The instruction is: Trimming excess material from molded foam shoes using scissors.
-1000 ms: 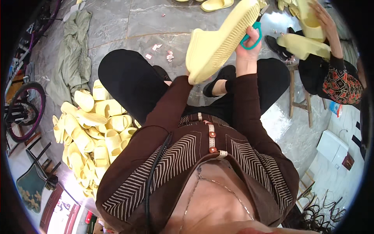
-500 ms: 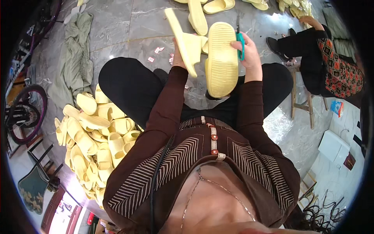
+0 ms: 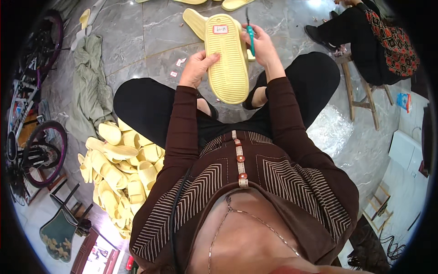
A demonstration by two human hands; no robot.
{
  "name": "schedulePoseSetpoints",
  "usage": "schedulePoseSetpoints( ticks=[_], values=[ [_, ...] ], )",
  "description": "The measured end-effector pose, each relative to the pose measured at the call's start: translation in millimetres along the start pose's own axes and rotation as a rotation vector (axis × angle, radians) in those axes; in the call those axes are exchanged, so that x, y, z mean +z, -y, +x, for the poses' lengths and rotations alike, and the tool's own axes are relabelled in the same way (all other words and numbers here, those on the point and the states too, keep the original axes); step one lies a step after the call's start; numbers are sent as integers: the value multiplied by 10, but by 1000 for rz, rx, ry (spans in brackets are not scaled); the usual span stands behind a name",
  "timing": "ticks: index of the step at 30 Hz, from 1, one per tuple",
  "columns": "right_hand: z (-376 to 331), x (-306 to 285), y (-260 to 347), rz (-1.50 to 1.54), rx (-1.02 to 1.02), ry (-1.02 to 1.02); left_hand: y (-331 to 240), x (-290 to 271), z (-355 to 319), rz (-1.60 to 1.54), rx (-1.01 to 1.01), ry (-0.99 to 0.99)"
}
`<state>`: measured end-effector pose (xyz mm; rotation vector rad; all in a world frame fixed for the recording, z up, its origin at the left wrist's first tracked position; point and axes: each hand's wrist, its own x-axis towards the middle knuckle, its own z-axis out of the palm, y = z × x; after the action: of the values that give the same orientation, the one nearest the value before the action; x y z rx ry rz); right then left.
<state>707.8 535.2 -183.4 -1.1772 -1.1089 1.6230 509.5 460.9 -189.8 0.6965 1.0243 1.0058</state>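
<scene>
A pale yellow slipper [image 3: 227, 73] is held up with its ribbed sole showing. A small white label with a red border [image 3: 220, 29] sits near the top end of that sole. My left hand [image 3: 196, 68] grips the slipper's left edge, thumb on the sole. My right hand [image 3: 263, 48], at its right side, is closed on scissors [image 3: 251, 40] with teal handles, the dark blades pointing away from me. Behind the slipper, part of a second yellow slipper [image 3: 194, 22] sticks out at upper left. The rest of it is hidden, and I cannot tell what supports it.
A large heap of yellow slippers [image 3: 119, 166] lies beside my left knee. Small label scraps [image 3: 174, 74] dot the grey tiled floor [image 3: 157, 27]. Green-grey cloth [image 3: 91, 82] and a bicycle [image 3: 43, 153] are at left. Another person [image 3: 360, 41] sits by a wooden stool [image 3: 360, 98] at right.
Two slippers held apart have given way to one sole facing me, its label now showing, with another slipper partly behind. My left hand has come to its edge. The scissors stay in my right hand.
</scene>
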Motion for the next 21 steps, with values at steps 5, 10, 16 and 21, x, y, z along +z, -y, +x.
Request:
schedulePoseSetpoints(
  ticks=[5,10,16,21],
  values=[
    [-32,69,-3,-116,-115,16,104,65,-47,136,-40,-36],
    [-85,126,50,-485,-285,-48,198,121,-26,288,-16,-98],
    [-99,259,-101,-479,-231,-190,207,139,67,853,583,-594],
    [-169,351,-80,-654,-313,-142,155,210,137,820,775,-546]
  ],
)
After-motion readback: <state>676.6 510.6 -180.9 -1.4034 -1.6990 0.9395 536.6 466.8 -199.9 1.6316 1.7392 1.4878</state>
